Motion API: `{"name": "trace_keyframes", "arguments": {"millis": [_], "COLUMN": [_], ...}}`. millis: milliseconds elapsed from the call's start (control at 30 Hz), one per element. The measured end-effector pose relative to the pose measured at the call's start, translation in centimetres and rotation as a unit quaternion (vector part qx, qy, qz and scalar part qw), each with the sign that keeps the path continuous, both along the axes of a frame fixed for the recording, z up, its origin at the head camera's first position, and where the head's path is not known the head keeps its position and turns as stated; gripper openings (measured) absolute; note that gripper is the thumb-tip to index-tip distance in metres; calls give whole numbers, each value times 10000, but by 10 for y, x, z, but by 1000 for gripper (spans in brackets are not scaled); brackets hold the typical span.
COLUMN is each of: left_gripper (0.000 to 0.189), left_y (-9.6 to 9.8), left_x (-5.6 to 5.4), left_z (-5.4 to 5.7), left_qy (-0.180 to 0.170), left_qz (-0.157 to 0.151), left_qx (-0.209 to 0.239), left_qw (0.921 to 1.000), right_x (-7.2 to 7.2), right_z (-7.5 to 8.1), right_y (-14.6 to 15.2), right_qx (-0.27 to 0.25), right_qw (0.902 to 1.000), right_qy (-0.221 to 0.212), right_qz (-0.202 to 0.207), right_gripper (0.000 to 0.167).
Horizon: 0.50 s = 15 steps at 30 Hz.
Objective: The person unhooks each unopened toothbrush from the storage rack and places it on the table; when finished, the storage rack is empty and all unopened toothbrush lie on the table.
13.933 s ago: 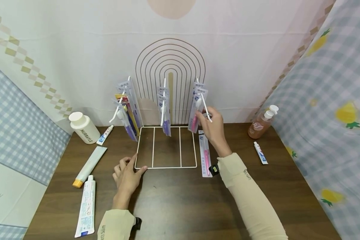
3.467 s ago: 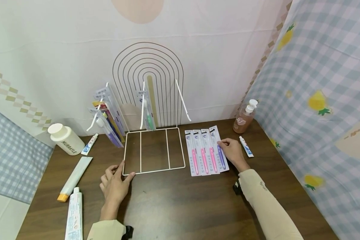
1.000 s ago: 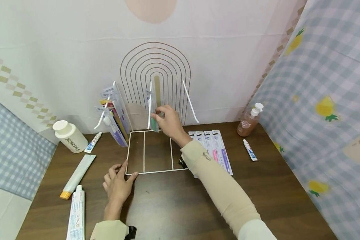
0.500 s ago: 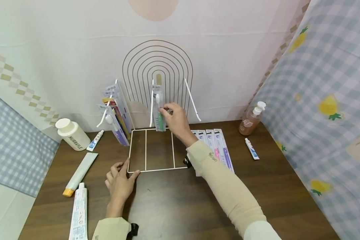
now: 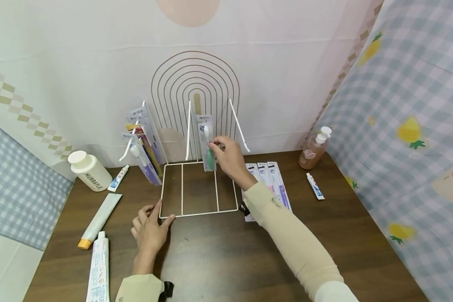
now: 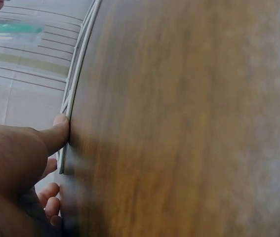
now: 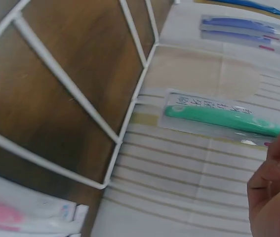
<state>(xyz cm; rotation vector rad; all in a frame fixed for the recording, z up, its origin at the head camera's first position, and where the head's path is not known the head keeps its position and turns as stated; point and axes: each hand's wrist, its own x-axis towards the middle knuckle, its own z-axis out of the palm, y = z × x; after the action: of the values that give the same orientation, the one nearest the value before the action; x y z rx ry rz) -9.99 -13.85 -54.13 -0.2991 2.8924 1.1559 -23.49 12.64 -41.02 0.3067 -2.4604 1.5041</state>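
Note:
My right hand [image 5: 230, 158] pinches a packaged green toothbrush [image 5: 206, 142] by its side edge, upright just right of the bare middle hook [image 5: 188, 130] of a white wire rack [image 5: 198, 215]. In the right wrist view the green handle [image 7: 214, 117] shows through the clear pack; the fingertips sit at the frame's right edge. My left hand [image 5: 150, 230] rests at the rack's front left corner, thumb [image 6: 56, 134] on the front wire. The right hook [image 5: 239, 126] is bare too. Several packaged toothbrushes [image 5: 145, 161] hang on the left hook.
Right of the rack, packaged toothbrushes [image 5: 277, 180] lie in a row, partly hidden by my right forearm. A pump bottle [image 5: 312, 154] and small toothpaste tube [image 5: 315, 186] stand and lie farther right. At left are a white bottle [image 5: 92, 174] and toothpaste tubes [image 5: 100, 220].
The right hook's toothbrushes left it and a row formed on the table. Just now my right hand drew the green toothbrush off the middle hook, rightward and toward me. My left hand stayed at the corner.

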Motion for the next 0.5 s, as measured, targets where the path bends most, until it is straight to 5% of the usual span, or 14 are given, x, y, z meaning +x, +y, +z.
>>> {"name": "trace_keyframes", "arguments": {"millis": [167,500], "left_gripper": [75,75], "left_y": [1,0], "left_x": [0,2], "left_z": [0,2], "left_qy": [-6,-118], "left_qz": [-11,-31], "left_qx": [-4,54], "left_qw": [10000,9999], "right_x": [12,28], "right_z": [-19,-57], "right_y": [22,77], "right_qx": [-219,314], "right_qw": [9970,9956], "right_qy": [-742,-666], "right_qz": [27,-586], "right_gripper": [21,30]}}
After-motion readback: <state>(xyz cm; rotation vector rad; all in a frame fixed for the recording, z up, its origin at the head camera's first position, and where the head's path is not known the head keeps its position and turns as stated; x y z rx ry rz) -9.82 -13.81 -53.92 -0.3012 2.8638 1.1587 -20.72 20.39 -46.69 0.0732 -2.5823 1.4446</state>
